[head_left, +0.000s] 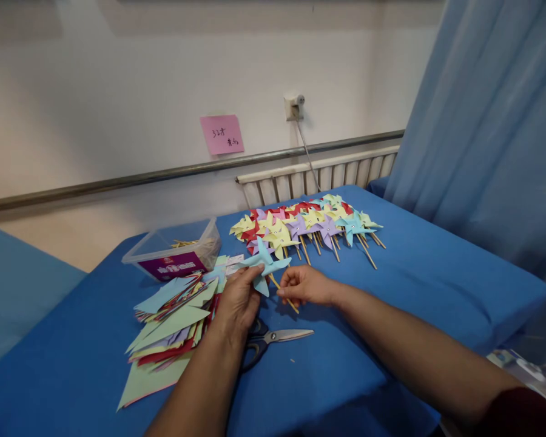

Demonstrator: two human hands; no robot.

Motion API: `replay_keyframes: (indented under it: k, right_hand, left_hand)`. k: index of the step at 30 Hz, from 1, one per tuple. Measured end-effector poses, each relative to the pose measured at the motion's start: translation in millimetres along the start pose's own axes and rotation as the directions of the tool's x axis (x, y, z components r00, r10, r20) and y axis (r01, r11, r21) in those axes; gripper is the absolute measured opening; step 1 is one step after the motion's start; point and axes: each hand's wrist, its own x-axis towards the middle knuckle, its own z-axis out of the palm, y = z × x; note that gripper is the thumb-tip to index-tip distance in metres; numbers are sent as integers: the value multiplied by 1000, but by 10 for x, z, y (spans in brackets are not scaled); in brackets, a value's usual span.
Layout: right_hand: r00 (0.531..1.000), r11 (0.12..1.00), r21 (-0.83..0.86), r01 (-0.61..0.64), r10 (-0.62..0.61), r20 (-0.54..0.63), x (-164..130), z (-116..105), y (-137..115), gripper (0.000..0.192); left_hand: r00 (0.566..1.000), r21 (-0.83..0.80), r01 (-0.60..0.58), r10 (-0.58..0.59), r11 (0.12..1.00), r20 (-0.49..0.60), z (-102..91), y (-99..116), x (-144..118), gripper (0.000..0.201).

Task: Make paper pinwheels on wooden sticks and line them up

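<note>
Pinching a light-blue pinwheel (264,262) between them, the fingers of the left hand (237,301) grip its paper vanes while the right hand (304,285) nips its wooden stick (286,294) just below. Scissors (273,340) lie on the blue bench (418,285) beneath the wrists. Cut paper sheets (170,321) are heaped left of the left hand; finished pinwheels (307,224) lie beyond, beside a clear plastic box (175,249).

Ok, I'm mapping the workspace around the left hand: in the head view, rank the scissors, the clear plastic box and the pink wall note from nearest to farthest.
From the left hand:
1. Scissors, on the blue table just below the hand.
2. Clear plastic box, up and left on the table.
3. Pink wall note, high on the wall behind.
</note>
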Motion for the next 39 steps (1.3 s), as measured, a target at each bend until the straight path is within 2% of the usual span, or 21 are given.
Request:
replay_keyframes:
  k: [4,7,9,10,13,19,22,26,39]
  right_hand:
    - [1000,999,-36,-4,3,-10,-26,-4,-41,35]
    - [990,993,-108,-40,25,-137,-62,-71,-133,23]
    - [939,970,-197,-144,71,-336,-94,-168,-187,17]
    - [917,962,-216,-170,75,-391,-112,-233,-201,15]
    - [857,936,-253,-243,85,-509,-167,-464,-176,16]
    - [722,818,-392,-420,39,-691,-183,-837,-12,13]
    - [681,729,-477,-491,-19,-732,-153,-912,16,14]
    - [669,653,-541,-530,-69,-740,-116,-924,25,14]
    - [636,597,-561,-573,-108,-764,-49,-930,60,21]
  left_hand:
    - [999,-34,-1,2,999,43,33,-26,-30,27]
    - [996,-55,60,-56,997,66,41,-14,-54,27]
    - [994,-57,108,-106,993,33,39,3,-65,26]
    - [992,-58,123,-123,991,11,38,13,-69,25]
    - [988,-58,151,-152,987,-21,42,31,-78,22]
    - [977,0,208,-208,978,43,53,5,-83,19]
    - [973,33,218,-220,975,65,52,-17,-85,16]
    - [969,69,231,-236,970,76,58,-39,-102,16]
    - [966,122,235,-245,964,82,72,-90,-126,17]
